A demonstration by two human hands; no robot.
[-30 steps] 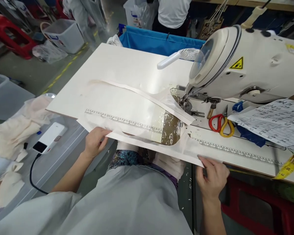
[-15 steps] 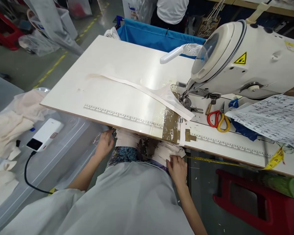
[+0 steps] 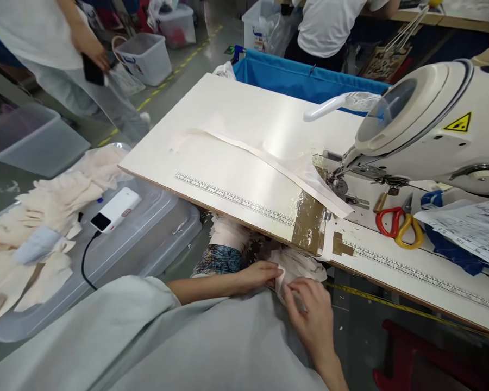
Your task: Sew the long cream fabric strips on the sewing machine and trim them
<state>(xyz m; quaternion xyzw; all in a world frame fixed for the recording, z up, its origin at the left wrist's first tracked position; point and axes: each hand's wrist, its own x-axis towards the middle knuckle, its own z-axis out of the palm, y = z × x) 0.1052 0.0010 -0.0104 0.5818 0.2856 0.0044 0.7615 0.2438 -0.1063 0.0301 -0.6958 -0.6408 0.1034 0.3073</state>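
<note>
In my lap, below the front edge of the table, both hands are at a pale pink piece of fabric (image 3: 282, 281). My left hand (image 3: 257, 275) reaches across from the left, its fingers closed on the fabric's edge. My right hand (image 3: 312, 309) pinches the same piece from the right, thumb and fingers bent. More gathered pale fabric (image 3: 303, 264) lies over my right thigh, just beyond the hands. On the table, a long pale fabric strip (image 3: 264, 162) runs up to the needle area of a sewing machine (image 3: 415, 117); neither hand touches it.
Red- and yellow-handled scissors (image 3: 399, 225) lie beside written papers (image 3: 468, 225). On the left, a plastic bin lid (image 3: 155, 239) bears pale fabric pieces (image 3: 61, 195) and a white power bank (image 3: 116, 210). A blue cloth bin (image 3: 285, 73) stands behind the table (image 3: 236, 114). A person holding a phone (image 3: 93, 70) is at left.
My left hand has moved right from beside my left leg to meet my right hand, and both now hold pale fabric. The view has turned left; a person with a phone shows more fully.
</note>
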